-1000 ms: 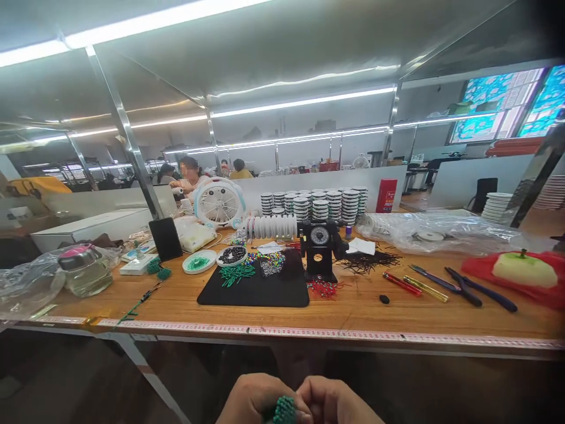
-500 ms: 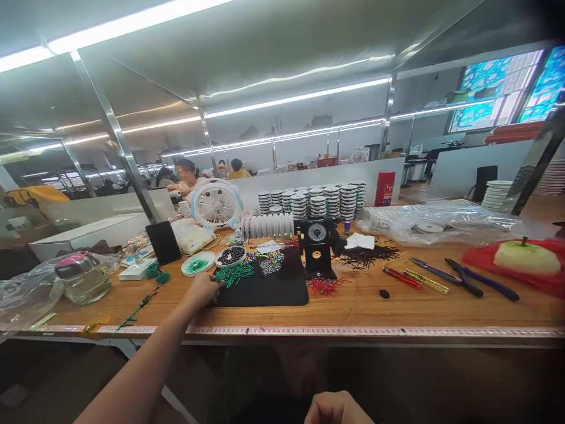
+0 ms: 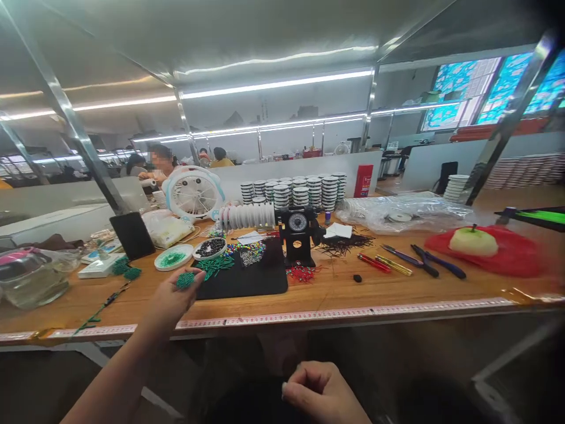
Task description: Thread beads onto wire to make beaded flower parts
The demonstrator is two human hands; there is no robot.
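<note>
My left hand (image 3: 170, 300) is closed in a pinch on a bundle of short green pieces (image 3: 185, 280), held up over the table at the black mat's left edge. On the black mat (image 3: 247, 285) lies a loose pile of similar green pieces (image 3: 216, 265). Mixed coloured beads and a silvery heap (image 3: 253, 255) lie beside it. Behind my left hand are a white dish of green beads (image 3: 173, 257) and a white dish of black beads (image 3: 210, 248). My right hand (image 3: 326, 391) hovers low before the table edge, thumb and fingers together; whatever it may hold is hidden.
A black device with a dial (image 3: 298, 235) stands behind the mat, near a row of white spools (image 3: 247, 217). Pliers (image 3: 436, 262), a peeled fruit (image 3: 474, 241) on red plastic and a glass jar (image 3: 33, 282) flank the workspace. A measuring tape (image 3: 282, 316) runs along the front edge.
My left hand has lifted from the mat's left edge with the green bundle showing in its fingers. My right hand has risen further into view. The camera has turned to the right.
</note>
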